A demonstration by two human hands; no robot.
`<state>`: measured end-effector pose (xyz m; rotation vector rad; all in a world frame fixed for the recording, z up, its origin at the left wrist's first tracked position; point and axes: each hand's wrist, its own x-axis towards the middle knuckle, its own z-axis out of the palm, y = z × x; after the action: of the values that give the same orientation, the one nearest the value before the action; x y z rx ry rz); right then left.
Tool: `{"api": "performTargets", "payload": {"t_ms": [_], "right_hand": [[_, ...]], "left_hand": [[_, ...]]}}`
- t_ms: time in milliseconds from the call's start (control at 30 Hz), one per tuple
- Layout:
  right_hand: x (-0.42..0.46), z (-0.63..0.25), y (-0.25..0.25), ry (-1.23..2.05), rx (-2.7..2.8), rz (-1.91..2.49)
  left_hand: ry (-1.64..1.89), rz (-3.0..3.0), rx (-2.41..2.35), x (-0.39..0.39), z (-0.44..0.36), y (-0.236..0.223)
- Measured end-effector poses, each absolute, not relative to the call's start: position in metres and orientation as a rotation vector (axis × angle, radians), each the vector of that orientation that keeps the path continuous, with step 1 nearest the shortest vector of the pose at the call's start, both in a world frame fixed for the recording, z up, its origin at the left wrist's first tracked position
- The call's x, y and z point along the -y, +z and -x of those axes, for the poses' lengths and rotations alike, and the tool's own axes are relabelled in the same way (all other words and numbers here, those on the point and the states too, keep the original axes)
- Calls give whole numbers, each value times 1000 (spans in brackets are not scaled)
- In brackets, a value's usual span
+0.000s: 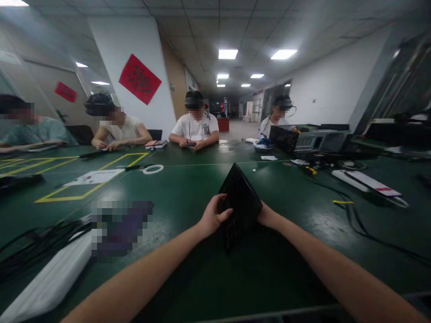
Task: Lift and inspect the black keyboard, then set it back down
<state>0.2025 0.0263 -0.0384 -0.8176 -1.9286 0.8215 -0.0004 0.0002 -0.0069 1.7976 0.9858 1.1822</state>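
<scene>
A black, flat-sided object [240,202] stands tilted over the green table [188,188] in front of me, a corner pointing up and away. Its dark face shows a few slot-like marks low down, but its kind is not clear. My left hand [215,216] grips its left side, thumb on the near face and fingers around the edge. At the right edge my right hand [267,215] holds it too, with most of those fingers hidden behind it. Whether its lower corner touches the table I cannot tell.
Black cables [30,242] and a long white object [50,278] lie at left, beside a blurred-out item [123,231]. A white ring [153,169] sits farther back. An open computer case [311,139], a white power strip [368,184] and cables are at right. Several people sit across the table.
</scene>
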Motion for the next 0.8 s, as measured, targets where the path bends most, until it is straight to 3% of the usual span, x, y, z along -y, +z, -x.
{"api": "performTargets", "payload": {"t_ms": [400,800], "right_hand": [[-14,-197,5,955,2032,637],[-25,-193,-28,1186,1789,798]], "left_hand": [[989,-2012,-1174,1,3,1],[749,-2391,-1300,-1,7,17]]}}
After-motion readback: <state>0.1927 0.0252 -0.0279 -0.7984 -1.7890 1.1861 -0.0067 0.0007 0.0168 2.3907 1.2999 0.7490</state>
